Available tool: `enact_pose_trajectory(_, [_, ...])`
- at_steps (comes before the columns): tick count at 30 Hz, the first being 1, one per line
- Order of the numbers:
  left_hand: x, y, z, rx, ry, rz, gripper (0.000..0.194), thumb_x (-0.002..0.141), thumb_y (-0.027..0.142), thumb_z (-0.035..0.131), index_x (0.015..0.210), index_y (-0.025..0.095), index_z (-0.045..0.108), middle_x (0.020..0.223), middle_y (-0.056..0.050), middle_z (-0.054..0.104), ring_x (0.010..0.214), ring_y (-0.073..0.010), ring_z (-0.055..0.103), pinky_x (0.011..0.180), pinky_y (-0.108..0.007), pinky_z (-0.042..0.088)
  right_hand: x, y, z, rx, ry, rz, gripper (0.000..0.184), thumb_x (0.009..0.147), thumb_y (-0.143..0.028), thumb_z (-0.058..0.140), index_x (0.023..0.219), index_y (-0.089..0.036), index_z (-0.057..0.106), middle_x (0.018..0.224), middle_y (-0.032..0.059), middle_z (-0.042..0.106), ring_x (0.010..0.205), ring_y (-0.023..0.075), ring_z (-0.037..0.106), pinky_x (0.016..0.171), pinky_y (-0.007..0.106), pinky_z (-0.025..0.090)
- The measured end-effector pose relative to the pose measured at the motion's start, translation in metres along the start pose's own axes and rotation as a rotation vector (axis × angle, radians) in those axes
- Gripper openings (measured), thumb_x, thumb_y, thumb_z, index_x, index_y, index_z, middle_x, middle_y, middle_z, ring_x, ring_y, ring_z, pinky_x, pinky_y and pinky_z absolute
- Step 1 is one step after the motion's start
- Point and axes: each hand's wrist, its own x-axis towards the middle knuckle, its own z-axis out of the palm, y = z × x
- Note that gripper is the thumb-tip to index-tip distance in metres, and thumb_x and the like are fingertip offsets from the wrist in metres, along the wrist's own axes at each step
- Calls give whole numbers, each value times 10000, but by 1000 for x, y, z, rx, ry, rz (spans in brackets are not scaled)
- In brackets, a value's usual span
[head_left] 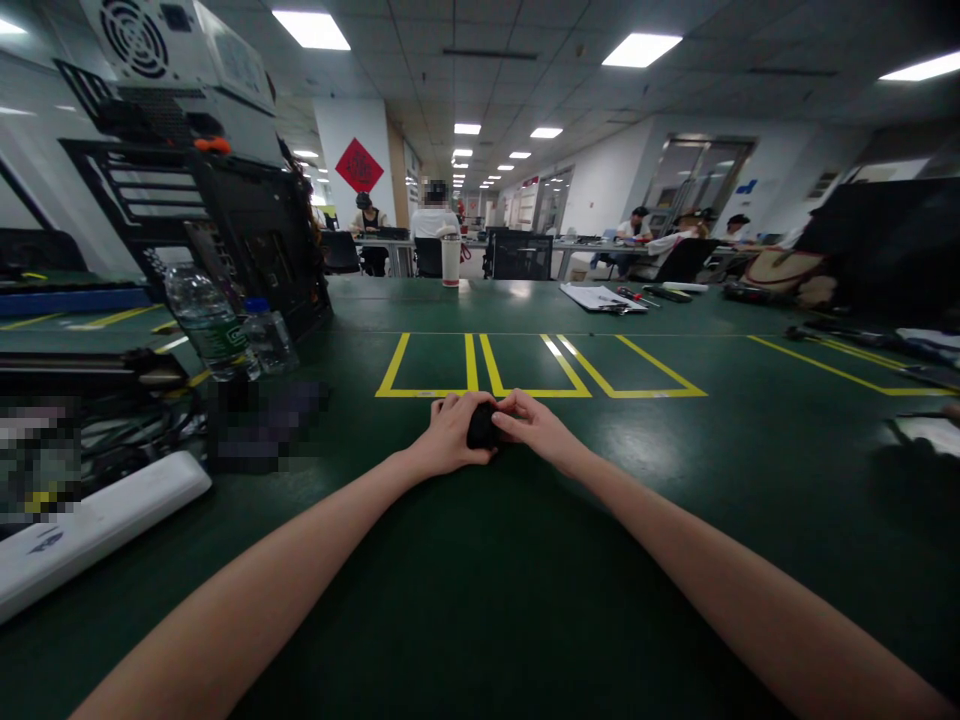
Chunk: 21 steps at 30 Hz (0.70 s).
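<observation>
A small, rounded black object (481,428) is between my two hands, just above or on the green tabletop; its exact kind is hard to make out. My left hand (454,434) wraps round it from the left, thumb below and fingers over the top. From the right, my right hand (531,424) pinches at its edge with thumb and fingertips. Fingers cover much of the object. Yellow tape outlines (517,393) lie on the table right beyond both hands.
At left stand an open computer case (255,220), a large plastic bottle (206,320) and a smaller blue-capped bottle (266,338). A long white bar (105,525) lies nearer. Farther back are a cup (450,260) and a clipboard (602,298). Several people sit at distant desks.
</observation>
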Motion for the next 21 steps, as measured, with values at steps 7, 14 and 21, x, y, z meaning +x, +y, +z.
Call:
enact_pose_trajectory(7, [0, 1, 0, 2, 0, -18, 603, 592, 276, 643, 1114, 253, 342, 1087, -31, 462, 993, -261, 404, 843, -392, 288, 3, -1, 6, 76, 83, 150, 248, 696, -315, 597, 876, -194, 478, 901, 32, 539, 857, 172, 542, 726, 355, 486])
enact_pose_trajectory(14, [0, -1, 1, 4, 8, -6, 589, 605, 298, 637, 1114, 253, 343, 1082, -28, 462, 986, -253, 407, 839, -384, 293, 0, 1, -5, 17, -51, -24, 308, 609, -212, 680, 851, -202, 489, 908, 10, 525, 907, 169, 530, 811, 364, 446])
enact_pose_trajectory(21, [0, 1, -1, -6, 0, -15, 585, 614, 317, 629, 1120, 251, 342, 1090, -34, 460, 985, -260, 410, 840, -394, 295, 0, 2, 2, 11, 55, -17, 193, 705, -329, 579, 819, -200, 490, 855, 3, 525, 809, 154, 536, 719, 356, 468])
